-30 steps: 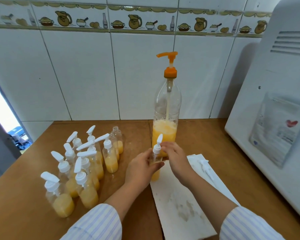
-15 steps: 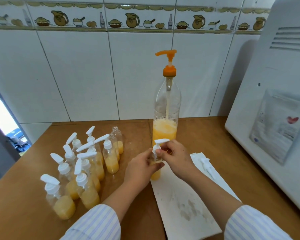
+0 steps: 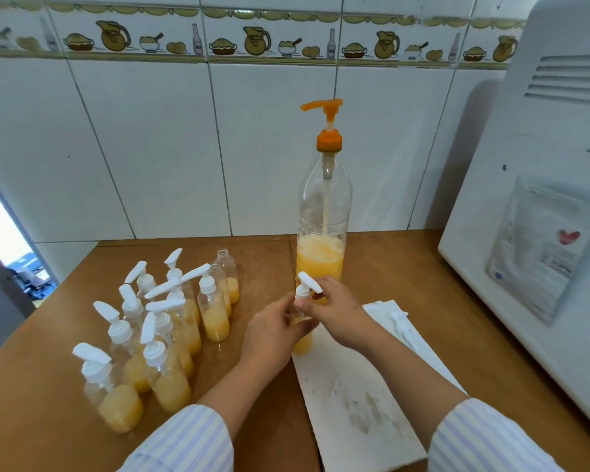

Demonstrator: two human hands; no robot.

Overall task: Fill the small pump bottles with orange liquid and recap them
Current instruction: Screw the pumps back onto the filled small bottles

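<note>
White wall tiles (image 3: 150,148) with a painted border of jugs and bowls are backing a brown wooden countertop (image 3: 389,274), and a tall clear bottle with an orange pump (image 3: 323,212) is standing upright on it near the wall, its lower part holding orange liquid.

Directly in front of that tall bottle, both forearms are reaching forward in striped sleeves (image 3: 181,441) and meeting over a small pump bottle (image 3: 302,340). This small bottle is standing upright at the far left corner of a stained white paper sheet (image 3: 361,407), its lower part showing orange liquid. The left hand (image 3: 269,335) is wrapping its curled fingers around the small bottle's body, thumb toward the neck. The right hand (image 3: 334,308) is coming in from the right with the wrist bent, its fingertips pinching the collar of the white pump cap (image 3: 307,287), which is sitting on the bottle's neck with the spout slanting up and to the left.

Left of the tall bottle, a cluster of capped small bottles (image 3: 157,345) is standing together, each part-filled with orange liquid and topped with a white pump. At the back of that cluster, nearest the tall bottle, two uncapped small bottles (image 3: 229,277) are standing with a little orange liquid inside.

Right of the tall bottle, a loose white pump head (image 3: 401,327) is lying on the paper sheet, and further right a white appliance (image 3: 525,199) is carrying a clear pouch (image 3: 542,253) with a red heart on its side.
</note>
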